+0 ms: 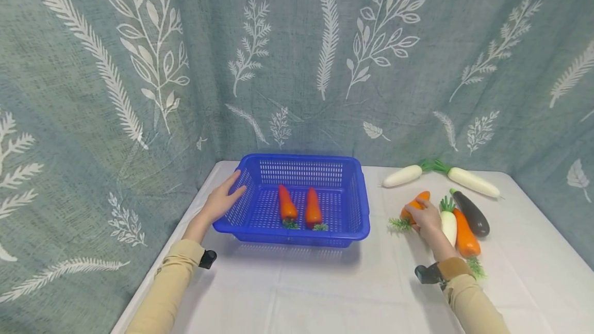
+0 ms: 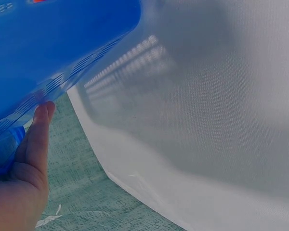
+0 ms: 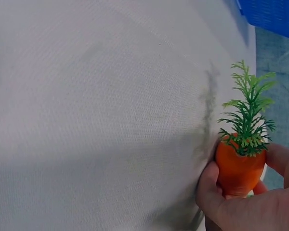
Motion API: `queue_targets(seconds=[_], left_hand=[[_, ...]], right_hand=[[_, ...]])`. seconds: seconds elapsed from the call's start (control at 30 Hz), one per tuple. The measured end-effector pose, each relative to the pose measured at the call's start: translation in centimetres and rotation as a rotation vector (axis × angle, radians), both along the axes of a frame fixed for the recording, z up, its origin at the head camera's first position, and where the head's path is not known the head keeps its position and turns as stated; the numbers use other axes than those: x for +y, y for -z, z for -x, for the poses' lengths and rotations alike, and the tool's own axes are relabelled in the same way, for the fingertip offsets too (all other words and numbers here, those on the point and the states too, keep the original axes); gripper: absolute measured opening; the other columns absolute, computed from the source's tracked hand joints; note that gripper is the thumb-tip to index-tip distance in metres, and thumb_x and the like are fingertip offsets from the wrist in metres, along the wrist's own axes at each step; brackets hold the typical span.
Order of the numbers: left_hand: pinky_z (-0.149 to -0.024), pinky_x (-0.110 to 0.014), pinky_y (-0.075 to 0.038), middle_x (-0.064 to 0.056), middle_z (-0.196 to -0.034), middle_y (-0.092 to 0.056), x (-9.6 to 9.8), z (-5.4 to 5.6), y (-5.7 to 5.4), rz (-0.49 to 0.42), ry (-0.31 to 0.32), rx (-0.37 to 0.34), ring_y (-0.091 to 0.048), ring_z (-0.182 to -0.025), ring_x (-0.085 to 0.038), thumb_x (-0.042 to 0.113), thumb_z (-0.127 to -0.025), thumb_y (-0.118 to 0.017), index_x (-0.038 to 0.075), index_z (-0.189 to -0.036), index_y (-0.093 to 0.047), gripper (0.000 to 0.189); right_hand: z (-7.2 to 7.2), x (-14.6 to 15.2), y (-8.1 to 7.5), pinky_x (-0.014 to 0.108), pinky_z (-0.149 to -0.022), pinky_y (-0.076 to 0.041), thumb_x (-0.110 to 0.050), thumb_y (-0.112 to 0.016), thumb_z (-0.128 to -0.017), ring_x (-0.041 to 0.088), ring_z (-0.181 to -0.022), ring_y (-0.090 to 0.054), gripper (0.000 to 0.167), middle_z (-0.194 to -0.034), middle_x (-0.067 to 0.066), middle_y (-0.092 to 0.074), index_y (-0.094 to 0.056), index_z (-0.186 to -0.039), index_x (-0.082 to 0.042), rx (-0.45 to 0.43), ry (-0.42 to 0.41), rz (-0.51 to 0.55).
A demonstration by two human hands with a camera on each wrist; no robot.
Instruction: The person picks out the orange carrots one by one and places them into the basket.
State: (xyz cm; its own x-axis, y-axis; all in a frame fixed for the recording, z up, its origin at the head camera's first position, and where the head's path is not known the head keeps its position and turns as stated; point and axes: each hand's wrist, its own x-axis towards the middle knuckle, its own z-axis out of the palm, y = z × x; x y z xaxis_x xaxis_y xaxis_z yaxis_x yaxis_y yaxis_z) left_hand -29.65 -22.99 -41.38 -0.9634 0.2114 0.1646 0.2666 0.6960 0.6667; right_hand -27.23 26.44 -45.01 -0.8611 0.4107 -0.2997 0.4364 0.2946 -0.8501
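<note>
A blue plastic basket (image 1: 297, 241) with slotted walls stands on the table, with two orange carrots (image 1: 287, 207) (image 1: 313, 210) lying inside it. My left hand (image 1: 217, 205) rests at the basket's left side, its fingers fairly straight along the wall; the left wrist view shows the fingers (image 2: 37, 139) touching that wall from outside. Over at the right, my right hand (image 1: 426, 219) grips another carrot (image 1: 416, 204) around its thick end. Its leafy green top (image 3: 248, 110) sticks out from between thumb and fingers in the right wrist view.
Two white radishes (image 1: 402, 176) (image 1: 473, 182) lie at the back right. Beside my right hand are a third white radish (image 1: 448, 226), a carrot (image 1: 465, 236) and a dark eggplant (image 1: 471, 213). A patterned green curtain (image 1: 297, 66) hangs behind the white-covered table (image 1: 297, 293).
</note>
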Motion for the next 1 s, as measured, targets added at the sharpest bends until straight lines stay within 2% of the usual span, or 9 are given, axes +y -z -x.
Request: queue_targets(seconds=[0.13,0.3,0.57,0.8,0.83,1.0], left_hand=[[-0.115,-0.058,-0.019,-0.026,-0.156,-0.021,0.00,-0.02,-0.06,0.003,-0.002,-0.001,-0.021,-0.142,-0.046,0.032,-0.106,-0.041,-0.002,-0.153,-0.020,0.062],[-0.115,-0.059,-0.019,-0.025,-0.157,-0.020,0.00,-0.01,-0.11,0.008,-0.006,-0.005,-0.021,-0.142,-0.046,0.033,-0.106,-0.041,-0.002,-0.154,-0.020,0.063],[-0.115,-0.058,-0.019,-0.025,-0.157,-0.020,0.04,-0.02,-0.15,0.007,-0.009,-0.013,-0.021,-0.142,-0.046,0.032,-0.106,-0.042,-0.001,-0.154,-0.020,0.062],[-0.115,-0.058,-0.019,-0.026,-0.157,-0.019,0.07,-0.04,-0.08,0.002,-0.006,-0.007,-0.021,-0.141,-0.046,0.030,-0.106,-0.042,-0.002,-0.154,-0.020,0.062],[-0.115,-0.059,-0.019,-0.026,-0.157,-0.019,0.08,-0.04,-0.08,0.002,-0.004,-0.007,-0.021,-0.142,-0.046,0.030,-0.106,-0.042,-0.002,-0.154,-0.020,0.062],[-0.115,-0.059,-0.019,-0.026,-0.157,-0.019,0.09,-0.02,-0.13,0.000,0.001,-0.006,-0.021,-0.142,-0.046,0.028,-0.106,-0.042,-0.002,-0.154,-0.019,0.061]], right_hand=[[-0.20,0.08,0.00,0.019,-0.055,-0.048,-0.021,-0.053,-0.097,0.031,-0.107,-0.048,0.064,-0.151,0.029,-0.027,-0.026,-0.153,-0.002,0.011,-0.025,0.002],[-0.45,0.11,-0.17,0.018,-0.054,-0.048,-0.023,-0.053,-0.097,0.029,-0.099,-0.050,0.065,-0.151,0.031,-0.026,-0.025,-0.152,0.000,0.023,-0.052,0.003],[-0.72,-0.03,-0.47,0.016,-0.057,-0.048,-0.022,-0.053,-0.098,0.032,-0.109,-0.044,0.064,-0.152,0.030,-0.024,-0.026,-0.152,0.001,0.034,-0.050,0.024],[-0.76,0.01,-0.45,0.017,-0.054,-0.046,-0.019,-0.055,-0.097,0.018,-0.082,-0.048,0.064,-0.152,0.030,-0.025,-0.029,-0.151,0.000,0.041,-0.025,0.058],[-0.75,0.02,-0.41,0.016,-0.054,-0.047,-0.019,-0.055,-0.097,0.018,-0.083,-0.049,0.064,-0.153,0.030,-0.024,-0.028,-0.151,0.000,0.045,-0.023,0.066],[-0.71,0.00,-0.35,0.016,-0.060,-0.049,-0.018,-0.054,-0.097,0.026,-0.106,-0.045,0.065,-0.155,0.028,-0.019,-0.025,-0.153,-0.001,0.055,-0.010,0.126]])
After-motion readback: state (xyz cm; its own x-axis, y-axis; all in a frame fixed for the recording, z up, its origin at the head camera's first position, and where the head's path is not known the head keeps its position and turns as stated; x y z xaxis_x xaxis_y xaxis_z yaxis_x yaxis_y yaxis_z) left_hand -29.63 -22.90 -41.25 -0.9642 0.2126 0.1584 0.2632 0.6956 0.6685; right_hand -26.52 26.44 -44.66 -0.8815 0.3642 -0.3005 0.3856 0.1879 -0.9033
